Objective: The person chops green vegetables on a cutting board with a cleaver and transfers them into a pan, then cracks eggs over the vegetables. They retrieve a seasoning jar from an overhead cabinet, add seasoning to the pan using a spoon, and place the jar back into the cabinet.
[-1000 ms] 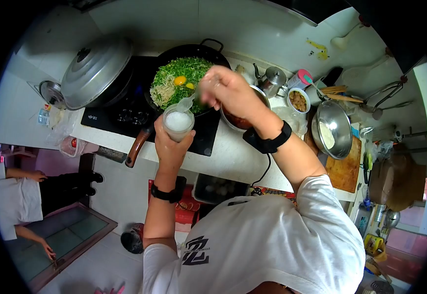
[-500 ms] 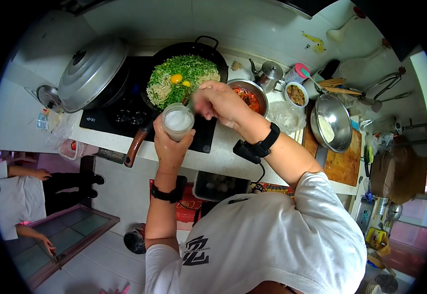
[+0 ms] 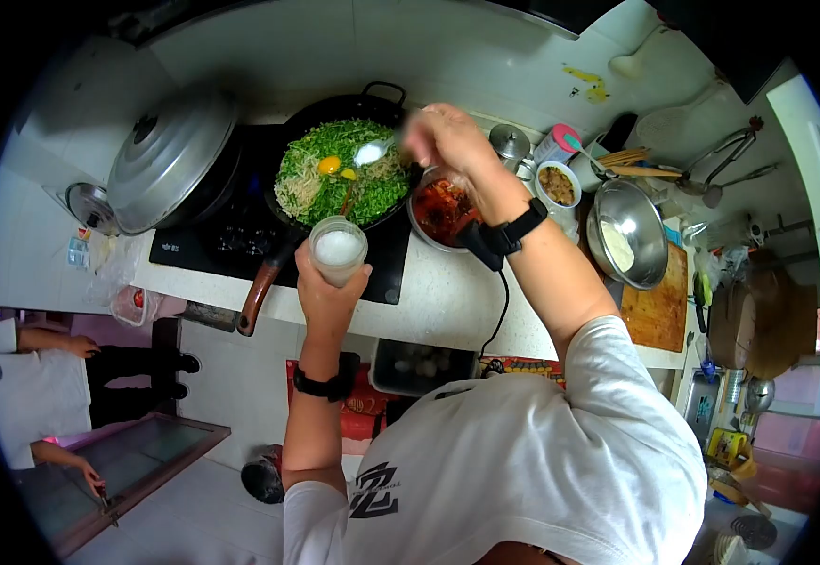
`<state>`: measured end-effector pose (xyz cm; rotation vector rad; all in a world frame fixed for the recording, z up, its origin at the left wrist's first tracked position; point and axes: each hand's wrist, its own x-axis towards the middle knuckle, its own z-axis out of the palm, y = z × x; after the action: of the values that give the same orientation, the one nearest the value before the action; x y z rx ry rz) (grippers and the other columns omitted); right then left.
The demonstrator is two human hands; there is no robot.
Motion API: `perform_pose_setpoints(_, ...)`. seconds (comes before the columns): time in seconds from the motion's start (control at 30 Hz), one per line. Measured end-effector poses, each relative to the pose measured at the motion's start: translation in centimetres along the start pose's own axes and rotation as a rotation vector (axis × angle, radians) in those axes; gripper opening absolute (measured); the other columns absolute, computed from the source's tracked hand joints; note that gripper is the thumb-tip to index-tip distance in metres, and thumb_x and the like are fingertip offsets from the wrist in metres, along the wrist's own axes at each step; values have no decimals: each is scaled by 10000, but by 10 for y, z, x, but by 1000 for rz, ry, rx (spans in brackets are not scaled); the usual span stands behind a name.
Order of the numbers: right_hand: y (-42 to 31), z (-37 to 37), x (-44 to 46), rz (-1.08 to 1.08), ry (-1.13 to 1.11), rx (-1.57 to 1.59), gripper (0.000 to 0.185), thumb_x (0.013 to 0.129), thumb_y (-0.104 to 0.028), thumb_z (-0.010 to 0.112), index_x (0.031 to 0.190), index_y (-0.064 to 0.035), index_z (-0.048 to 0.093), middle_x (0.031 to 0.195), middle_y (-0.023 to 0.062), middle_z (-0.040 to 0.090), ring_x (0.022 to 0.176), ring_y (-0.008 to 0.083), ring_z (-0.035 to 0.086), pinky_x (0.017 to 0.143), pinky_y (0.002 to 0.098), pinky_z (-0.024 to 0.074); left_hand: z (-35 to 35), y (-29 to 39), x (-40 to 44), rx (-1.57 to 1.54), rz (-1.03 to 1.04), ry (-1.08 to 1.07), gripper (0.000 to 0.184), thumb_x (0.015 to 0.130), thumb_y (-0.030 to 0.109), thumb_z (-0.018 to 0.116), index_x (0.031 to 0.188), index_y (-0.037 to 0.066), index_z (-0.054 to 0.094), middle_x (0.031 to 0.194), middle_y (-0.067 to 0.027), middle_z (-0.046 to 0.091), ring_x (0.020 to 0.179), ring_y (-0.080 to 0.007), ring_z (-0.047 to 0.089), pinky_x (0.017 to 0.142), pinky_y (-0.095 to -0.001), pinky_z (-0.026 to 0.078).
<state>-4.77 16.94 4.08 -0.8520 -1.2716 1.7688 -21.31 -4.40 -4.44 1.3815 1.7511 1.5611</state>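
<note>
A glass jar of white granules [image 3: 338,247] is in my left hand [image 3: 331,294], whose fingers wrap round it just in front of the wok. My right hand [image 3: 449,141] is closed on a small spoon [image 3: 370,153] heaped with white granules, held over the wok's right side. In the black wok [image 3: 391,111] lie chopped greens [image 3: 367,198], pale shreds and egg yolks [image 3: 330,165]. Beside the wok, partly under my right wrist, a metal bowl [image 3: 429,235] holds red food. My right fingertips are blurred.
A large lidded pot [image 3: 176,155] stands left of the wok, whose wooden handle [image 3: 257,297] sticks out over the counter edge. To the right are a small bowl [image 3: 558,185], a steel bowl [image 3: 650,235] and a cutting board [image 3: 659,306]. Another person [image 3: 47,386] stands at far left.
My right hand has moved up and away from the jar, bringing the spoon with white granules over the wok. My left hand still holds the jar. The camera view has shifted slightly.
</note>
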Motion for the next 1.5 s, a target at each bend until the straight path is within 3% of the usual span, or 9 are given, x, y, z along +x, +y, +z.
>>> perform_pose_setpoints(0.07, -9, -1, 8, -54, 113, -73, 135, 896, -91, 492, 890, 33, 547, 707, 107, 626, 517, 136, 540, 449, 259, 480, -1, -1, -2, 2, -4, 6, 747, 646, 117, 828, 1246, 13, 396, 1114, -162, 600, 1024, -279, 612, 881, -373, 486)
perform_pose_setpoints(0.33, -6, -14, 58, -279, 146, -262, 140, 880, -71, 491, 870, 58, 544, 699, 143, 615, 521, 179, 552, 450, 299, 477, -5, -2, -6, 26, -44, 18, 756, 635, 112, 831, 1250, 8, 405, 1122, -154, 595, 1023, -269, 606, 886, -364, 483)
perform_pose_setpoints(0.57, 7, -22, 60, -118, 221, -97, 145, 894, -92, 495, 864, 38, 552, 694, 127, 613, 528, 177, 555, 454, 292, 478, -8, 1, -6, -4, -45, 45, 747, 636, 103, 829, 1246, 2, 411, 1122, -151, 596, 1016, -260, 605, 884, -357, 482)
perform_pose_setpoints(0.63, 9, -15, 55, 71, 285, -64, 143, 918, -115, 511, 992, 6, 536, 803, 96, 642, 641, 161, 591, 556, 270, 507, -8, 1, -5, -8, -50, 21, 732, 644, 86, 822, 1242, 4, 410, 1119, -149, 598, 1014, -258, 607, 886, -356, 482)
perform_pose_setpoints(0.67, 12, -15, 59, 11, 292, -10, 143, 921, -125, 500, 960, 8, 533, 758, 111, 628, 567, 147, 560, 478, 253, 476, -8, 1, -5, -8, -51, 21, 732, 644, 86, 822, 1242, 4, 410, 1119, -149, 598, 1014, -258, 607, 886, -356, 482)
perform_pose_setpoints(0.83, 10, -6, 63, 2, 376, -29, 169, 906, -116, 485, 921, 42, 545, 718, 123, 615, 545, 170, 555, 477, 298, 498, -5, 2, -1, -25, -19, -5, 729, 654, 93, 821, 1245, 3, 403, 1116, -153, 601, 1013, -256, 608, 887, -358, 482)
perform_pose_setpoints(1.13, 19, -13, 47, 23, 296, -65, 152, 912, -111, 473, 929, 30, 530, 716, 116, 609, 542, 153, 541, 465, 267, 489, -6, -3, -3, -29, -40, -6, 738, 657, 120, 831, 1248, 8, 404, 1117, -143, 595, 1013, -247, 601, 890, -349, 477)
perform_pose_setpoints(1.33, 14, -9, 29, 91, 215, 129, 110, 914, -113, 499, 891, -13, 540, 702, 91, 625, 537, 126, 560, 468, 250, 486, -1, -8, -3, -54, -55, -18, 737, 656, 109, 826, 1247, 7, 398, 1126, -143, 594, 1018, -243, 600, 893, -349, 475)
perform_pose_setpoints(1.5, -3, 14, -21, 167, -169, 142, 90, 906, -96, 531, 856, -27, 559, 697, 87, 639, 516, 117, 571, 453, 238, 478, 1, 0, -3, -57, -32, -12, 742, 654, 101, 823, 1249, 4, 391, 1142, -154, 593, 1025, -246, 601, 900, -352, 471)
